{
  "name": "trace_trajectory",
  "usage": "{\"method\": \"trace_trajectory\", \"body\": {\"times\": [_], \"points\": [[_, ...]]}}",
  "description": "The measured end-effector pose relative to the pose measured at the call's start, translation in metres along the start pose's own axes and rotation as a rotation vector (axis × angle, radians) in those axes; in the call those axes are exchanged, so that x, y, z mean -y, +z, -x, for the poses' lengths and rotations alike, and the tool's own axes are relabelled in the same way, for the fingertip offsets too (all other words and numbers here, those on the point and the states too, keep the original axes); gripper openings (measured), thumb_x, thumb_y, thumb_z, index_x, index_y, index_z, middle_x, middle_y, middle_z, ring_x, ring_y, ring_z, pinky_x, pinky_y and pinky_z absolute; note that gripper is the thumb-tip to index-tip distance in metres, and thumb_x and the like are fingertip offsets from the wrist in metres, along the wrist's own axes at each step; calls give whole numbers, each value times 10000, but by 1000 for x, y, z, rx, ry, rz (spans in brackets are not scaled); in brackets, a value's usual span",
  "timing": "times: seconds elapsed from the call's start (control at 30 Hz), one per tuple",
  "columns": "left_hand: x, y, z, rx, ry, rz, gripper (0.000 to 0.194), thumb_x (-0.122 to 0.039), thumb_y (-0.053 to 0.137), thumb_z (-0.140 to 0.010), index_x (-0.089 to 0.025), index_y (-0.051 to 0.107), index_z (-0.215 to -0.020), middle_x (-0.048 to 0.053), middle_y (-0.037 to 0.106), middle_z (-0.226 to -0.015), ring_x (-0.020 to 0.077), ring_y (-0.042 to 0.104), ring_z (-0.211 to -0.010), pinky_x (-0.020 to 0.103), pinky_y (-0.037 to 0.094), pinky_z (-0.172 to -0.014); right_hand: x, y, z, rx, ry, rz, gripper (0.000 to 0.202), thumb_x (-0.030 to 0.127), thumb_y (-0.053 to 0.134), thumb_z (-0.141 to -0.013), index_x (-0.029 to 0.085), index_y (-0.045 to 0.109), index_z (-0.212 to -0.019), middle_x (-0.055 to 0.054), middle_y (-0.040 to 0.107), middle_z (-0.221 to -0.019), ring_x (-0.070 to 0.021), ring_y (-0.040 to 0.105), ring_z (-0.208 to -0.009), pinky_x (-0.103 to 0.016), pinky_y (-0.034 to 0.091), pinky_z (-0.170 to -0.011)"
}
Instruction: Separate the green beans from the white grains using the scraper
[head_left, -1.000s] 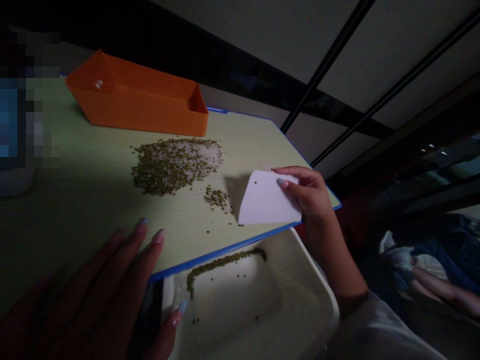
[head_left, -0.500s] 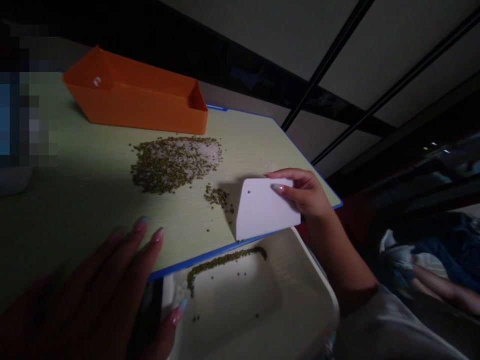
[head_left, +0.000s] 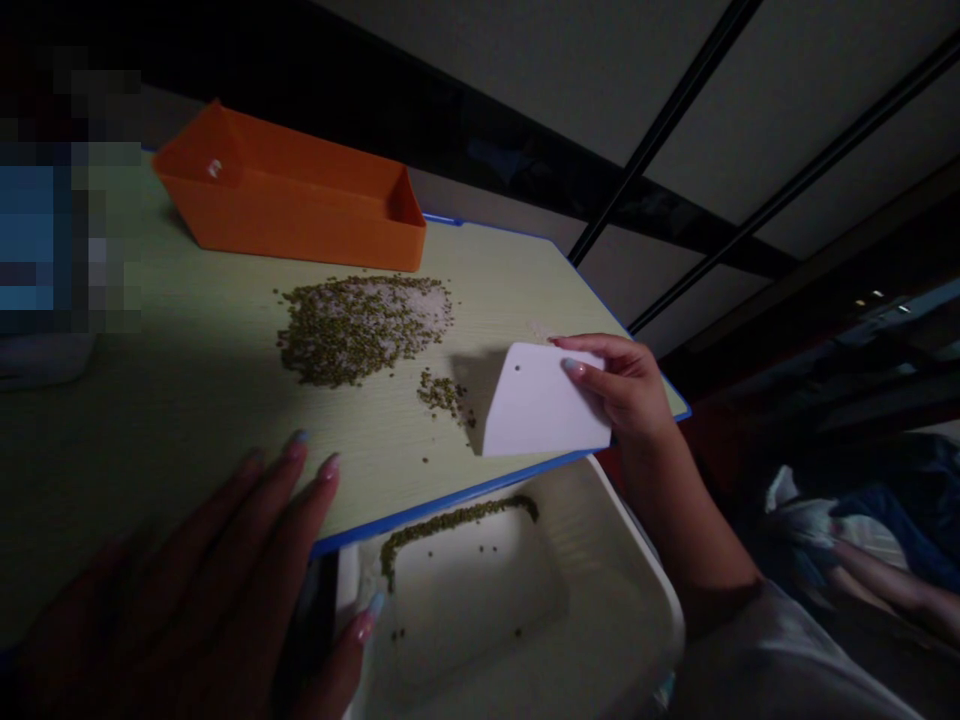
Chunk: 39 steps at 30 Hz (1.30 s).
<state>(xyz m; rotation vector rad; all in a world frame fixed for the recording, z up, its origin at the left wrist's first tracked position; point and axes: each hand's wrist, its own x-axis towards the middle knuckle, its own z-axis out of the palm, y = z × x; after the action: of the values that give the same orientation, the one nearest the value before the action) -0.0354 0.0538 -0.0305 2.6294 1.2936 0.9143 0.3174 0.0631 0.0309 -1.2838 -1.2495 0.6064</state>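
Note:
My right hand [head_left: 626,385] pinches a flat white scraper [head_left: 551,405] above the table's front edge. A small cluster of green beans [head_left: 444,393] lies just left of the scraper. Farther back, a larger pile of green beans mixed with white grains [head_left: 360,325] is spread on the pale green table [head_left: 375,470]. My left hand [head_left: 217,580] is spread with its fingers apart over the near left of the table, holding nothing. Below the table edge, a white bin [head_left: 637,590] holds a line of green beans along its inner far side.
An orange open box [head_left: 307,215] stands at the back of the table. A pale container [head_left: 52,360] sits at the far left. White panels rise behind the table. Another person's arm [head_left: 874,580] shows at the far right.
The scraper in my right hand has lifted slightly back from the table's blue edge. The whole view has shifted a little; my left hand stays spread.

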Motion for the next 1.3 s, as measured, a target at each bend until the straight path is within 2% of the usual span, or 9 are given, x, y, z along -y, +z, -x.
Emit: {"method": "trace_trajectory", "body": {"times": [0.23,0.4,0.6,0.7,0.8,0.93,1.13,1.23,1.3], "points": [[-4,-3,-2,4,-1,12,756,-465,522,-771,-345,296,-1482,44,462,-1537,309,421,-1417,599,355,-1129,1,4,-2,-66,-20,34,204,246,826,-690,308,806,-884,-8,794,-983,-163,717,-826,-286,568,-678],[-10,-8,-4,19,-34,-9,732,-450,508,-786,-347,296,-1480,65,471,-1529,314,419,-1420,626,346,-1113,8,15,-4,47,-23,88,205,289,812,-718,311,802,-922,-15,787,-1029,-182,713,-908,-330,581,-765],[-5,-4,-2,-1,-13,20,767,-483,564,-760,-352,314,-1473,59,472,-1529,320,428,-1411,616,342,-1126,11,15,-2,179,46,105,219,319,828,-702,320,805,-920,4,794,-905,-113,641,-635,-217,471,-491],[0,0,-2,-39,36,29,817,-507,598,-730,-323,323,-1477,83,483,-1518,348,451,-1388,625,365,-1106,10,12,-1,231,69,75,214,319,839,-687,326,807,-898,9,795,-890,-106,635,-612,-207,454,-474],[2,1,-2,-33,24,29,829,-585,609,-705,-368,344,-1460,67,509,-1500,364,477,-1365,644,372,-1074,9,11,-1,185,42,46,211,329,843,-678,330,807,-886,10,794,-913,-120,662,-662,-224,492,-513],[-5,-4,-2,-3,8,-5,740,-454,536,-785,-330,309,-1478,78,482,-1519,324,439,-1403,627,362,-1076,12,15,-3,103,-19,54,201,324,818,-724,334,799,-923,8,786,-1012,-155,706,-844,-275,567,-669],[-15,-12,-5,37,-108,38,740,-484,556,-780,-459,271,-1462,22,475,-1523,358,470,-1376,674,302,-1083,28,31,-11,174,-113,127,208,300,791,-774,334,788,-979,-1,777,-1066,-167,714,-913,-299,585,-754],[-15,-12,-5,30,-110,39,723,-457,534,-792,-448,273,-1466,14,467,-1529,349,473,-1375,658,297,-1092,33,40,-17,169,-143,124,208,300,786,-778,326,787,-984,1,773,-1086,-175,710,-972,-318,584,-822],[-14,-10,-5,11,-75,10,730,-463,528,-785,-419,284,-1472,19,466,-1531,352,482,-1363,644,312,-1076,34,45,-19,195,-127,131,213,304,784,-777,317,788,-989,-1,773,-1085,-164,711,-936,-295,587,-781]]}}
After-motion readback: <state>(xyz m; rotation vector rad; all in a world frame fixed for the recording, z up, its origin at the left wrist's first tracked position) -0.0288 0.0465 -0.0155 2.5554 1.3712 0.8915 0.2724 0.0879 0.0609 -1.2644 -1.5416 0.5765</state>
